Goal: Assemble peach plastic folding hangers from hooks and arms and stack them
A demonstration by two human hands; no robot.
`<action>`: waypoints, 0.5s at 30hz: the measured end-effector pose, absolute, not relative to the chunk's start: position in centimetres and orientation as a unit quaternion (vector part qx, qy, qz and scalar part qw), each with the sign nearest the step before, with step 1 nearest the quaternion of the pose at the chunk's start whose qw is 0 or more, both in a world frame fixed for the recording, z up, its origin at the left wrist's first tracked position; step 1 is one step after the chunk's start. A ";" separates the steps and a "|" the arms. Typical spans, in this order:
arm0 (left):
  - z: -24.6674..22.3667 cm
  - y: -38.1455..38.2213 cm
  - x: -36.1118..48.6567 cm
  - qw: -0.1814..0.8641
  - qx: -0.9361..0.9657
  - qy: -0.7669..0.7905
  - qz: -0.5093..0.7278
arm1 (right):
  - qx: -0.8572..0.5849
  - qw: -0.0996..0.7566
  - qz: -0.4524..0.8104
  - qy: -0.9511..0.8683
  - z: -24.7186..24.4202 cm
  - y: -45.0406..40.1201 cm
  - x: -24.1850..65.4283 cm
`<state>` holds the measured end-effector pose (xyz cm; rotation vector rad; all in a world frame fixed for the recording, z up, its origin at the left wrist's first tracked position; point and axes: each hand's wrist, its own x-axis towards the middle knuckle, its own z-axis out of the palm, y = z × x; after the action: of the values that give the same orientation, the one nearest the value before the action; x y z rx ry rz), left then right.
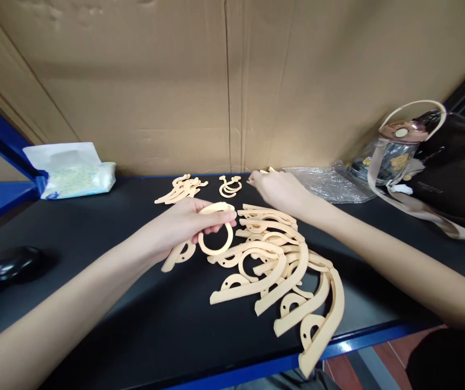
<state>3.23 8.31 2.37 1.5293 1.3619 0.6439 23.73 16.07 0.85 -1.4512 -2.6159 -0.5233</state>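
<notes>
My left hand (pixel 200 219) is closed around a cream curved piece with an open ring (pixel 227 242); its straight end shows below the hand. Farther back, my right hand (pixel 275 189) reaches over the small cream pieces near the cardboard wall; its fingertips are partly hidden, and I cannot tell what they touch. Several curved cream pieces (pixel 270 290) lie overlapping in a fanned pile on the black table, below and between my hands. A small heap of thin cream parts (pixel 183 188) lies behind my left hand, with a few hook-shaped ones (pixel 230 188) beside it.
A tissue pack (pixel 78 179) stands at the back left, a black object (pixel 15 264) at the left. Clear plastic film (pixel 329 183), a bottle with a strap (pixel 398 151) and a black bag (pixel 451 173) are at the right. Cardboard (pixel 155 92) closes off the back.
</notes>
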 end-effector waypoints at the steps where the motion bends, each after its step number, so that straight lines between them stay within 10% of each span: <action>1: 2.2 8.4 3.2 0.476 0.617 0.556 0.290 | -0.504 0.057 -0.174 -0.844 0.7 17.4 24.1; 11: 2.4 8.3 3.3 0.518 0.543 0.427 0.505 | -0.519 0.148 -0.145 -0.829 -0.2 20.1 24.9; 15: 2.6 8.2 3.3 0.414 0.644 0.349 0.540 | -0.318 0.286 0.265 -0.864 0.8 15.6 22.1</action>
<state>3.33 8.18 2.56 1.6174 0.8771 1.3582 22.10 15.64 0.81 -0.8506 -2.3101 0.7094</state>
